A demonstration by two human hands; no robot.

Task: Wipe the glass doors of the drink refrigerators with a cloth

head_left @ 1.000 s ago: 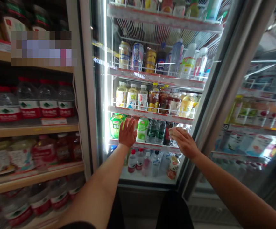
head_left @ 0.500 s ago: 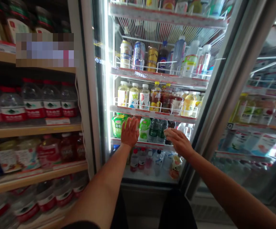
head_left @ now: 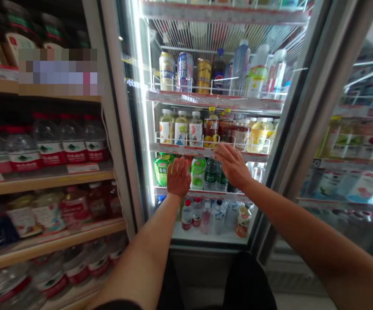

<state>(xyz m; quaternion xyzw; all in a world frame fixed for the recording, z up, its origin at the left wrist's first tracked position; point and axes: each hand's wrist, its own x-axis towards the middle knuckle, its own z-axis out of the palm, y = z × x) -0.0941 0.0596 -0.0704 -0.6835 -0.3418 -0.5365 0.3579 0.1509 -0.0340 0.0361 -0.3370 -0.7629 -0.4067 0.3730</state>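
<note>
Before the lit glass-fronted fridge [head_left: 199, 150], the left hand [head_left: 179, 180] has extended fingers [head_left: 174, 167]; the right hand's [head_left: 233, 165] hold is unclear.

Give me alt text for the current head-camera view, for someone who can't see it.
A person's left hand and right hand are raised before a lit drinks cooler stocked with bottles and cans. Wood-edged shelves of bottled drinks stand at left, and more drinks show at right.

Glossy glass door [head_left: 188, 98], smooth metal frame [head_left: 320, 103]
</note>
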